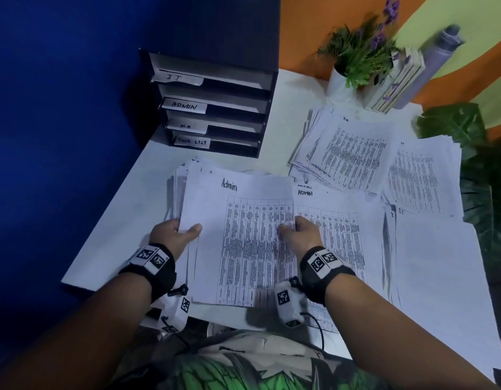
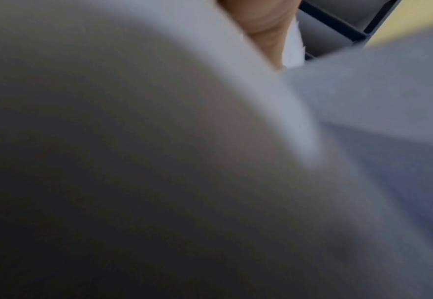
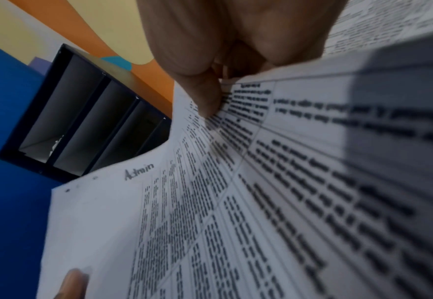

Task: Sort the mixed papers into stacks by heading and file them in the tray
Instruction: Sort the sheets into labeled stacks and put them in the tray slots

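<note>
Both hands hold one sheet headed "Admin" [image 1: 243, 235], a page full of small printed boxes. The left hand [image 1: 173, 235] pinches the sheet's left edge, thumb on top and fingers under it. The right hand [image 1: 302, 232] pinches the right edge the same way, its thumb [image 3: 205, 95] pressing on the print. The sheet sits between the two hands, lifted above the mixed pile [image 1: 181, 175] at 9 o'clock. Both arms reach forward with black wrist bands on. Just beside the sheet at 3 o'clock lies the ADMIN stack [image 1: 336, 220]. More paper stacks [image 1: 350, 147] lie at 1 o'clock. The black tray [image 1: 212, 108], with slots marked IT, ADMIN, H.R and TASK LIST, stands at 12 o'clock on the white table [image 1: 117, 235]. A potted plant [image 1: 356, 57] stands far back by the orange and yellow wall. A blue wall is on the left.
</note>
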Motion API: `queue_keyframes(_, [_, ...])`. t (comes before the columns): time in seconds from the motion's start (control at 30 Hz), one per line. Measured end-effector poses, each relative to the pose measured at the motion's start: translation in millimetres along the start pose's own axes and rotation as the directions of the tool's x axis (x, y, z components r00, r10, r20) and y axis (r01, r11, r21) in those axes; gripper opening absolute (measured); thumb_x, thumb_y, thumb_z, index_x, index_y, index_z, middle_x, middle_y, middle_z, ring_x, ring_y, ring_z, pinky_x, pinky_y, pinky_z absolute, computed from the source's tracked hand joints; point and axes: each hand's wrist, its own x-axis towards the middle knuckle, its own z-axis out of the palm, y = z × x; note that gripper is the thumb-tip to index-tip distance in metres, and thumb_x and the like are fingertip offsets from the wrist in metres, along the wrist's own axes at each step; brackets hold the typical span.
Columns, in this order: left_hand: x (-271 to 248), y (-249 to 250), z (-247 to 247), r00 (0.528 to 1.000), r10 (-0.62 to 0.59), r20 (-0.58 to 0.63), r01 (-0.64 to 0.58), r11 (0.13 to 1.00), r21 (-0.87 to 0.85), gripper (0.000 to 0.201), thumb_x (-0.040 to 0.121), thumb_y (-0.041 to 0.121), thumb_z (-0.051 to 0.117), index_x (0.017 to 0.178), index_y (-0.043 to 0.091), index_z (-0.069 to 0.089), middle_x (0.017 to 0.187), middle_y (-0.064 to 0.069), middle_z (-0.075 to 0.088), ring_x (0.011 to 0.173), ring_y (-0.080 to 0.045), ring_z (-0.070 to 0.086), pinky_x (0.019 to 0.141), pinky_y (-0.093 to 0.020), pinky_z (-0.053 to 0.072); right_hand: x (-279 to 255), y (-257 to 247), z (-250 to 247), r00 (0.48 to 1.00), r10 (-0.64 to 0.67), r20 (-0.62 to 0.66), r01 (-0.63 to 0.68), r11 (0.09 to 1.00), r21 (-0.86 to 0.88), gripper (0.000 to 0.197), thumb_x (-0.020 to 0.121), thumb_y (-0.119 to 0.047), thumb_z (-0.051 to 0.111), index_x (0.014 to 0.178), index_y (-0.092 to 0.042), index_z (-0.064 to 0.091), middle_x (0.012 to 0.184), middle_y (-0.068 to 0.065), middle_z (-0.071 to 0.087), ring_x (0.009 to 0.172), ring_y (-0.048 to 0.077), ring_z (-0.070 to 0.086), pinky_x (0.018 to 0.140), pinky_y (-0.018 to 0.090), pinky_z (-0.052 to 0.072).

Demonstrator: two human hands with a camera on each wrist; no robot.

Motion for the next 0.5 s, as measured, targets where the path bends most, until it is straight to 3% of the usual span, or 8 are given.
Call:
queue_keyframes(0.07, [1,1,0,1.0,0.003,-0.023,-0.004,1.0,-0.011,0.043,0.088,0.042,0.064,0.1,0.001,0.068,0.092,-0.006,0.062,0.09,-0.028,0.06,0.076,-0.029,0.044,3,3,-2,1.0,0.028,-0.005,-0.028,1.0,-0.003,0.051,0.091,-0.017,0.061,0.138,-0.005,0.047,0.115,0.002,0.059,0.1,0.019,0.059,0.087,0.023,0.049])
queue_keyframes(0.1, [1,2,-1,1.0,-0.006,-0.03,0.006,1.0,-0.001,0.042,0.091,0.038,0.061,0.112,0.001,0.065,0.103,-0.007,0.061,0.104,-0.028,0.059,0.085,-0.029,0.043,4,2,-5,0.998,0.055,-0.01,-0.055,0.998,0.007,0.054,0.093,-0.012,0.058,0.144,-0.005,0.039,0.118,0.003,0.054,0.105,0.019,0.057,0.086,0.019,0.044])
queue_keyframes(0.2, [-1,2,-1,0.998,-0.035,-0.048,0.036,0.999,0.015,0.048,0.095,0.029,0.059,0.134,0.004,0.053,0.136,-0.011,0.054,0.127,-0.027,0.049,0.106,-0.033,0.038,6,5,-14,0.995,0.086,-0.057,-0.083,0.996,0.041,0.063,0.096,-0.01,0.054,0.15,-0.005,0.022,0.152,0.007,0.034,0.137,0.023,0.037,0.105,0.023,0.03])
queue_keyframes(0.27, [-2,3,-2,0.998,-0.03,-0.058,0.032,0.999,0.023,0.047,0.094,0.028,0.059,0.135,0.004,0.053,0.14,-0.012,0.051,0.128,-0.028,0.048,0.107,-0.034,0.037,8,5,-17,0.994,0.091,-0.065,-0.086,0.994,0.068,0.063,0.096,-0.009,0.054,0.151,-0.007,0.022,0.155,0.008,0.029,0.14,0.025,0.034,0.113,0.03,0.028])
queue_keyframes(0.33, [-2,2,-1,0.998,-0.033,-0.061,0.034,0.999,0.017,0.046,0.094,0.027,0.061,0.134,0.005,0.054,0.14,-0.012,0.052,0.127,-0.029,0.049,0.104,-0.032,0.037,10,6,-16,0.994,0.091,-0.067,-0.087,0.995,0.05,0.057,0.094,-0.006,0.055,0.147,-0.008,0.034,0.146,0.009,0.044,0.129,0.026,0.047,0.109,0.033,0.038])
queue_keyframes(0.4, [-4,3,-1,0.998,-0.032,-0.062,0.033,0.999,0.014,0.047,0.093,0.026,0.062,0.134,0.005,0.053,0.14,-0.013,0.051,0.127,-0.03,0.048,0.104,-0.032,0.036,9,4,-15,0.996,0.052,-0.074,-0.049,0.998,0.044,0.039,0.091,-0.002,0.057,0.13,-0.008,0.053,0.12,0.01,0.063,0.109,0.025,0.06,0.093,0.031,0.049])
queue_keyframes(0.5, [-5,5,0,0.999,-0.015,-0.051,0.017,0.999,0.041,0.045,0.092,0.024,0.064,0.132,0.004,0.055,0.135,-0.012,0.054,0.126,-0.031,0.05,0.102,-0.03,0.038,7,3,-11,0.999,0.008,-0.049,-0.003,0.994,0.107,0.029,0.087,0.006,0.058,0.106,-0.014,0.062,0.097,0.008,0.068,0.094,0.026,0.065,0.075,0.029,0.053])
